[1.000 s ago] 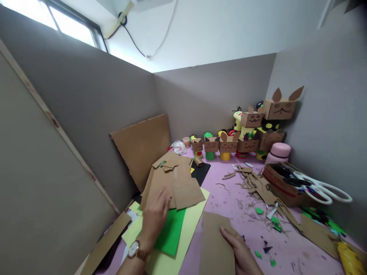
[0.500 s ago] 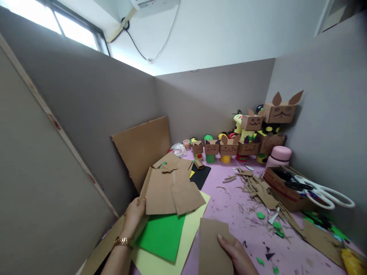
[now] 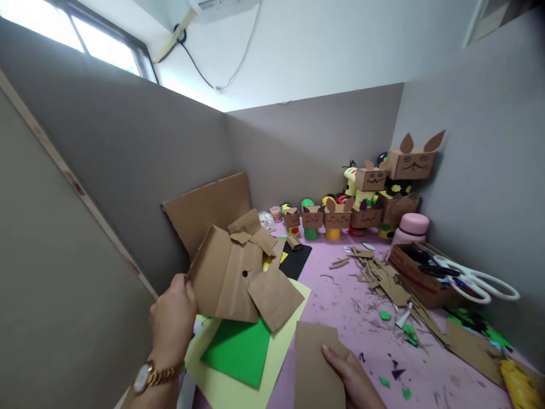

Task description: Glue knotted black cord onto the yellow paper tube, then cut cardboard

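My left hand (image 3: 175,309), a gold watch on its wrist, is closed on the left edge of a folded cardboard sheet (image 3: 230,284) that has a small dark hole. The sheet is tilted up on that side. Against its right edge lies a smaller cardboard piece (image 3: 276,298), and torn cardboard scraps (image 3: 255,230) are behind it. Below are a green sheet (image 3: 238,352) and a pale yellow sheet (image 3: 279,346). Near the front edge my right hand (image 3: 351,372) grips a flat cardboard rectangle (image 3: 317,363), thumb on top.
Cardboard animal heads (image 3: 338,216) on coloured bases line the back. To the right are a pink bottle (image 3: 413,228), a box (image 3: 409,278) holding white-handled scissors (image 3: 477,278), and cardboard offcuts (image 3: 389,284). A large cardboard panel (image 3: 208,210) leans on the left partition.
My left hand has moved left and lifted the folded cardboard sheet's left side, tilting it. The smaller piece beside it has turned, and scraps behind have shifted. My right hand stays nearly still.
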`<state>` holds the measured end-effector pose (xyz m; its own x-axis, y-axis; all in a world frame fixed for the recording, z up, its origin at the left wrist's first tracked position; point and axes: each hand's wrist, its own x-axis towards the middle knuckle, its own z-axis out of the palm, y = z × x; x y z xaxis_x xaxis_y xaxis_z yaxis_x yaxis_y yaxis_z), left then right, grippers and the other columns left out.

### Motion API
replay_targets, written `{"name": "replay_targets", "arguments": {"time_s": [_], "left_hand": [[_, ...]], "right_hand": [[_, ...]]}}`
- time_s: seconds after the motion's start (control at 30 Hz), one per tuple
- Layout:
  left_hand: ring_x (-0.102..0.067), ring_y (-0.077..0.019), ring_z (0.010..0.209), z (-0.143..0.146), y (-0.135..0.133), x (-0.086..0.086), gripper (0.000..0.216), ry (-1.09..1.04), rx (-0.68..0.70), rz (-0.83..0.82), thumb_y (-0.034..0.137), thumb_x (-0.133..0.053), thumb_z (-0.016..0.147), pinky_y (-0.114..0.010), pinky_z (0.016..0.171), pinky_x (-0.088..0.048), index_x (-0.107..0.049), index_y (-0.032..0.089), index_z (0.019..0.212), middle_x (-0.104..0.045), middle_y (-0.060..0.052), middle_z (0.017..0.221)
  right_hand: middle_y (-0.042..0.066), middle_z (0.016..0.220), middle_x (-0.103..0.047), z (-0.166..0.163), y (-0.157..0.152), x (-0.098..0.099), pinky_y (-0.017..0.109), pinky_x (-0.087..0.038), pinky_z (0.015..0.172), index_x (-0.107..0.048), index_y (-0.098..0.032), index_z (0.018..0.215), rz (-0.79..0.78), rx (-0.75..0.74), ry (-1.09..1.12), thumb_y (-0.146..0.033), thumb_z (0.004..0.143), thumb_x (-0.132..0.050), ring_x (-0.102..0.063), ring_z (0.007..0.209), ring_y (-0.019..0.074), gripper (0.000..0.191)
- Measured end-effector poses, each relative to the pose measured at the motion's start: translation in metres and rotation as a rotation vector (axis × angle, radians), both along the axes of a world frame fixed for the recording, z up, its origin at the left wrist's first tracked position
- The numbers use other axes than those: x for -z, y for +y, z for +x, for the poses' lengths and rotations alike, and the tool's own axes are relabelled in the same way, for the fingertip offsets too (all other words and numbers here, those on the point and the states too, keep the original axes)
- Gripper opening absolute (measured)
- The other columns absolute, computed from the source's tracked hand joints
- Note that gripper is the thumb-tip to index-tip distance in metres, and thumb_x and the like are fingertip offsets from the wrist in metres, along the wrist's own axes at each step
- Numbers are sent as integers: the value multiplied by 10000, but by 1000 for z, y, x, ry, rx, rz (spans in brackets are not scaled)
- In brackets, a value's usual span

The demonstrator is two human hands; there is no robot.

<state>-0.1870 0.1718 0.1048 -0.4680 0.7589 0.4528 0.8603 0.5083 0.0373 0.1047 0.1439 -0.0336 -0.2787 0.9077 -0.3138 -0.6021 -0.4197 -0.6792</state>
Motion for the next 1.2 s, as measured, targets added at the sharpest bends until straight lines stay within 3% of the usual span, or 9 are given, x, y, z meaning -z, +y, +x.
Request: {"name": "replay_targets", "arguments": {"time_s": [0.2,0.47,0.83,1.2], "left_hand": [[-666,-264,656,4,-10,-15,330,71,11,94,274,-315,887,-299,513,-362,-563,188,1087,-730,-115,833],[-663,-253,796,3,-21,-24,346,125,10,298,230,-362,869,-287,559,-410,-554,186,1154,-709,-104,1014],[-650,-250,908,4,-33,-44,350,82,29,532,241,-353,885,-308,669,-449,-568,184,1156,-690,-113,1067],[-656,-244,853,0,-27,-44,344,72,-19,530,236,-380,874,-282,644,-433,-576,167,1147,-703,-123,1024]], "right_hand": [[123,806,-744,-1,-1,-3,387,-513,731,-702,-118,897,-5,7,-27,-399,565,-796,-683,777,292,445],[109,748,-744,-1,-2,-6,385,-515,730,-709,-117,861,-20,-3,-9,-404,567,-794,-685,766,288,419],[113,735,-741,-3,-5,-9,397,-522,720,-703,-108,856,-31,7,-6,-404,567,-791,-685,775,306,423],[116,762,-744,-2,-5,-6,386,-528,696,-706,-118,853,-77,0,-20,-393,557,-799,-685,767,297,415]]}}
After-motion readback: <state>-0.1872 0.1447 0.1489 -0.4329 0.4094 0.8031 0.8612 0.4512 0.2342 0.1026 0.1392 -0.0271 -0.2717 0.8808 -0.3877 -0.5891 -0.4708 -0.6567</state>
